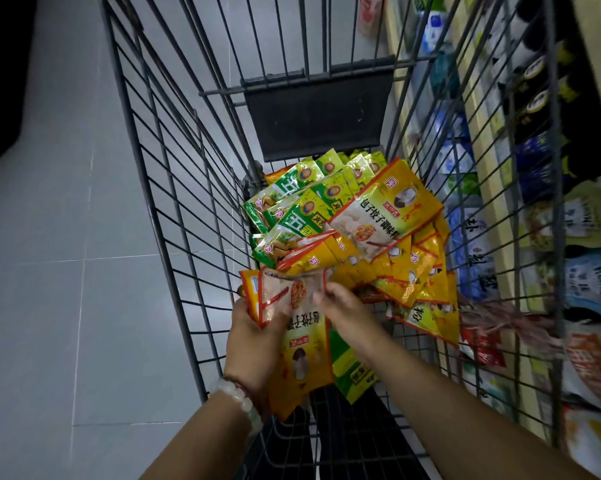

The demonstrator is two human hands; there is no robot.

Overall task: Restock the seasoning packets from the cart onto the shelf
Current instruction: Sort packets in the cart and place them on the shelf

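Note:
A wire shopping cart point(160, 216) holds a heap of seasoning packets: yellow ones point(385, 216) on the right and middle, green ones point(302, 202) at the far left. My left hand point(254, 334) grips a stack of yellow packets point(302, 355) low in the cart's near end. My right hand point(340, 306) is over the top of that stack, its fingers curled on the packets; the fingertips are blurred. The shelf point(493, 174) runs along the cart's right side, seen through the wires.
The cart's dark child-seat flap point(319, 112) stands at the far end. Stocked bags and pouches point(590, 285) fill the shelves on the right. Grey tiled floor point(56, 258) lies to the left of the cart.

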